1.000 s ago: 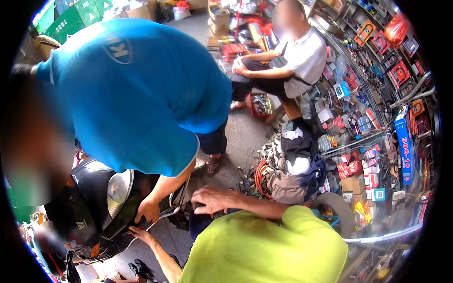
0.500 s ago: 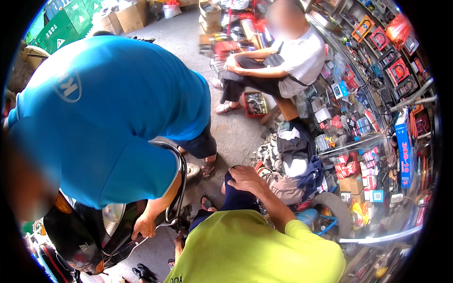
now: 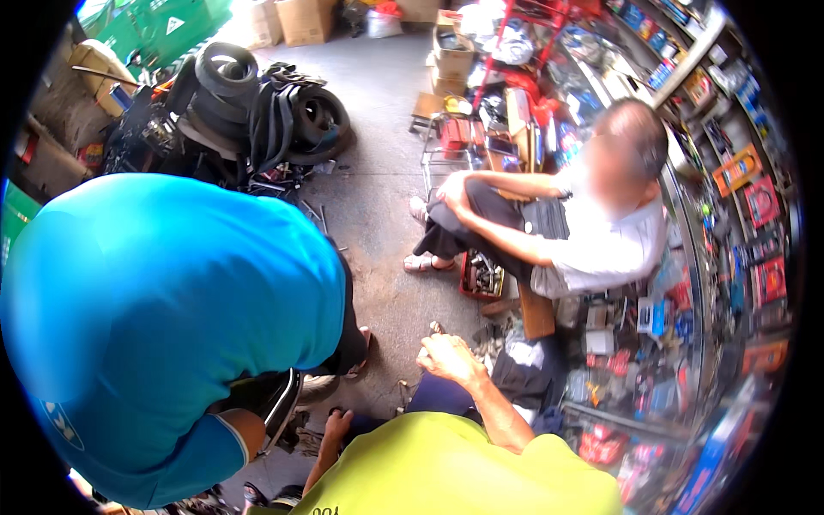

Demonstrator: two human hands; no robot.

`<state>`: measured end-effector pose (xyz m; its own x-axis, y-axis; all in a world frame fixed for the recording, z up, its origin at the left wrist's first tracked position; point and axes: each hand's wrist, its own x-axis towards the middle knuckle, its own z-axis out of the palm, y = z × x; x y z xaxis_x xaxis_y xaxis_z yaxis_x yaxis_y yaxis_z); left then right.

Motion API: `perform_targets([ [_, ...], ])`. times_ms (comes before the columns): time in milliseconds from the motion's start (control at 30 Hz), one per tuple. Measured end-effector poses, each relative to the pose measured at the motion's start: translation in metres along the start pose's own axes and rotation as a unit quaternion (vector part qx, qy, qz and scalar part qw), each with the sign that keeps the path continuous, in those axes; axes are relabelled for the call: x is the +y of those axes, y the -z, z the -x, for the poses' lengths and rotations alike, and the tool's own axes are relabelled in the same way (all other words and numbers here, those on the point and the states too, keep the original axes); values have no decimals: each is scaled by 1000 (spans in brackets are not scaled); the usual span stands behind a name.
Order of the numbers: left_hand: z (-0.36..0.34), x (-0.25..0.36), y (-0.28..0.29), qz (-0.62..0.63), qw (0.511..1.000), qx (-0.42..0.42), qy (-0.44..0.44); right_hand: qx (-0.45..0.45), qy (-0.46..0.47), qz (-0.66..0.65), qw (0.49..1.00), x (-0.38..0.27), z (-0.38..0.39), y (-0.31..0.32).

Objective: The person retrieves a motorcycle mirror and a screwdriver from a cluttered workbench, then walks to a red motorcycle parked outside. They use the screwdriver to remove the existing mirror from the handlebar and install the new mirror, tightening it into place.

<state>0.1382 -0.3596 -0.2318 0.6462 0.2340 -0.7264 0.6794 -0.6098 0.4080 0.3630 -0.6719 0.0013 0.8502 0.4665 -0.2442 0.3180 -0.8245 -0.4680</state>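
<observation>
My right hand (image 3: 448, 359) rests on my navy-clad right knee (image 3: 433, 396), fingers loosely bent and apart, nothing visible in them. My left hand (image 3: 340, 422) is low centre beside my left leg, near the scooter; its fingers are partly hidden. My yellow shirt (image 3: 438, 472) fills the bottom. Close on my left, a person in a blue shirt (image 3: 180, 309) bends over a black scooter (image 3: 279, 403), hiding most of it.
A person (image 3: 592, 249) in white sits on a wooden bench (image 3: 538, 316), hands on one knee, beside a box of metal parts (image 3: 481, 276). Stacked tyres (image 3: 219, 86) stand back left. Packed shelves (image 3: 742, 172) line the right; cardboard boxes (image 3: 305, 19) sit behind.
The view has tilted up, revealing the tyres. My left hand has left the scooter for my leg; my right hand has settled on my knee. The blue-shirted person's hand is now hidden.
</observation>
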Motion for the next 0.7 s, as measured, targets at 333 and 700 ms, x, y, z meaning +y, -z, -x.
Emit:
perform_targets([
  [333,-2,319,40,100,970,47,-215,-8,24,55,998,98,-70,94],
  [700,-57,478,102,849,326,-348,-229,89,205,-266,938,8,-205,95],
])
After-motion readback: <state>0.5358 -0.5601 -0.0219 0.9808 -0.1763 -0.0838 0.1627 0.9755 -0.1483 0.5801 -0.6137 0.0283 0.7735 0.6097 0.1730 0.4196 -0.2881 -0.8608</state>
